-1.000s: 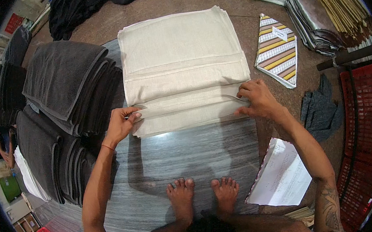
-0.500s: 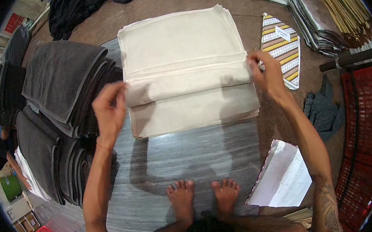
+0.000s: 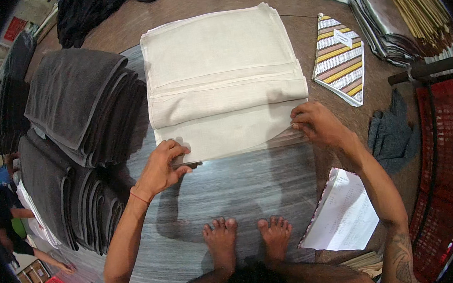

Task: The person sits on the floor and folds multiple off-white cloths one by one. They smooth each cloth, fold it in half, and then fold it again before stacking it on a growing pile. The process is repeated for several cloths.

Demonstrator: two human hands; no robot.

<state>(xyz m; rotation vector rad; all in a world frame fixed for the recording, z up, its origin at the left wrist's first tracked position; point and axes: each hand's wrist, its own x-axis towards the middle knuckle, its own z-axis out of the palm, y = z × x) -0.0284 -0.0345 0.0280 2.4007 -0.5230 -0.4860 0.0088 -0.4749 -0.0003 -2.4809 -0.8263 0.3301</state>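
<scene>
While both hands pinch the near edge of the cream cloth [image 3: 221, 82], I see the left hand [image 3: 162, 166] gripping its near-left corner and the right hand [image 3: 315, 123] gripping its near-right corner, fingers closed on the fabric. This cloth lies folded flat on the grey floor [image 3: 241, 188], stretching away from the hands. Left of the left hand stand stacks of dark grey towels [image 3: 78, 111]. Beyond the right hand lies a striped triangular packet [image 3: 340, 58]; nearer, white papers [image 3: 346, 212].
</scene>
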